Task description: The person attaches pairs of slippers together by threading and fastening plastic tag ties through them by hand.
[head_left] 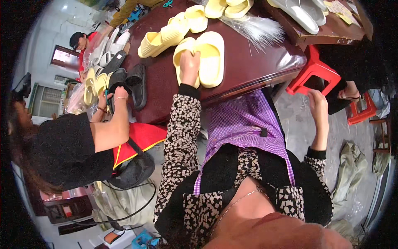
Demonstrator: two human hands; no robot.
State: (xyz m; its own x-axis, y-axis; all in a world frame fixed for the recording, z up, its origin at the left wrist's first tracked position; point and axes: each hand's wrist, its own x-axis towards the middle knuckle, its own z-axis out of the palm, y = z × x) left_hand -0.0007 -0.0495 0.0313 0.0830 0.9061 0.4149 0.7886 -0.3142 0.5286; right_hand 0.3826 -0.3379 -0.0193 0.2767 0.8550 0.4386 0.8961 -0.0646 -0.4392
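Note:
My left hand [190, 65] is closed on a pale yellow slipper [181, 52] at the table's near edge, gripping its side next to the other slipper. Its mate, another yellow slipper [212, 58], lies close against it on the right. Both rest on the dark red table [257, 66]. Away from the table, my right hand [318, 103] is raised in front of a red stool [321, 68]. Its fingers are drawn together; whatever is between them, if anything, is too small to make out.
More yellow slippers [163, 40] stand farther back on the table, beside clear plastic bags [259, 29]. Grey slippers [296, 14] lie on a brown surface at the upper right. At my left, a co-worker in black [62, 149] handles black slippers [136, 85].

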